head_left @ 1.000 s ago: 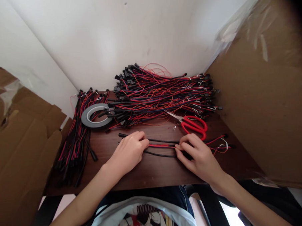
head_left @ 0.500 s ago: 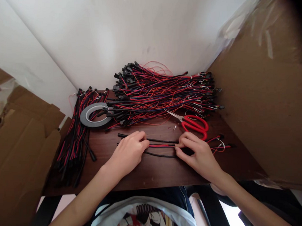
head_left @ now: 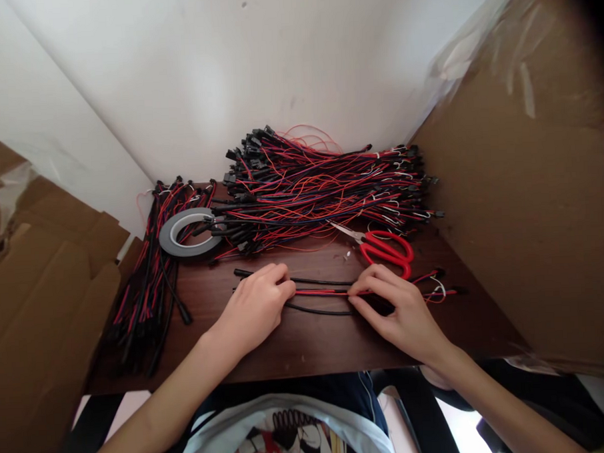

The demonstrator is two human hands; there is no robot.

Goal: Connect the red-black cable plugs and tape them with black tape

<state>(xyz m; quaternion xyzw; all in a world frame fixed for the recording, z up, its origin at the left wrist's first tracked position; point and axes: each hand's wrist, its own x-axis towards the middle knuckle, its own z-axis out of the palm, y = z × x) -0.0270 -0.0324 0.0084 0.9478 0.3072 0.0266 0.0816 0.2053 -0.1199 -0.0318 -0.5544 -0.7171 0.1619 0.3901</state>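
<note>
A wire harness (head_left: 319, 292) with red and black strands lies across the front of the brown table, stretched between my hands. My left hand (head_left: 265, 296) is closed over its left part, the thumb and fingers pinching the strands. With thumb and index together, my right hand (head_left: 385, 296) pinches the same wires farther right. Black cables (head_left: 320, 312) bow out below and above the red strands. Past my right hand, the wire ends show small black connectors and a white tie (head_left: 439, 287). Red-handled scissors (head_left: 386, 249) lie open just behind my right hand.
A large pile of red and black wire harnesses (head_left: 320, 192) lies along the wall. Another bundle (head_left: 149, 280) is at the left, with a grey tape roll (head_left: 168, 236) beside it. Cardboard boxes (head_left: 531, 210) flank the table (head_left: 307, 346) on both sides.
The view has shifted very slightly. Both hands keep their pinch on the wires, with hardly any movement.
</note>
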